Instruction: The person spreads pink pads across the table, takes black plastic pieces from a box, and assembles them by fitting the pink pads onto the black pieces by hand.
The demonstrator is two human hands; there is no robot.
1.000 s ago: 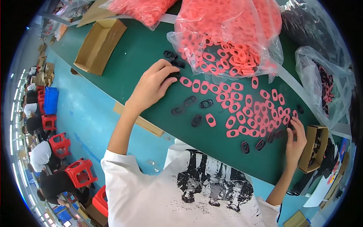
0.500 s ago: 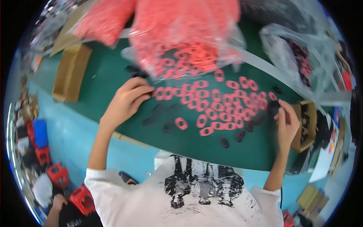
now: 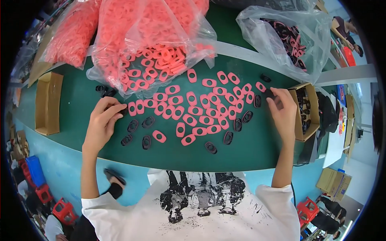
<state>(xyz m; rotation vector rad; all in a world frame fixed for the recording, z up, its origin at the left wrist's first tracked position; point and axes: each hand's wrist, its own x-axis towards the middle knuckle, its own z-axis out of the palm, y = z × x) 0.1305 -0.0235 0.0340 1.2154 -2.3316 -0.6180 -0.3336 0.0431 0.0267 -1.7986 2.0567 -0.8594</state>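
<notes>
Your two bare hands rest apart over a dark green tabletop [image 3: 249, 156]. At the left end of a loose spread of flat pink oval rings [image 3: 180, 124], your left hand [image 3: 102, 122] has its thumb and index finger drawn close together at a small black plastic part [image 3: 124, 111]; whether they grip it or only touch it, you cannot tell. At the spread's right end, your right hand [image 3: 283, 110] curls, thumb and index finger a little apart, beside another small black part [image 3: 268, 93]; its grip is also unclear.

The pink rings lie between your hands, with black oval pieces with holes [image 3: 146, 147] along their near edge. Beyond them slumps a large clear plastic bag of pink rings [image 3: 132, 28]. An open brown cardboard box [image 3: 47, 102] stands far left. Just beside your right hand, a second cardboard box [image 3: 315, 112] holds dark parts. Behind it, a clear bag [image 3: 259, 36] contains black and pink pieces.
</notes>
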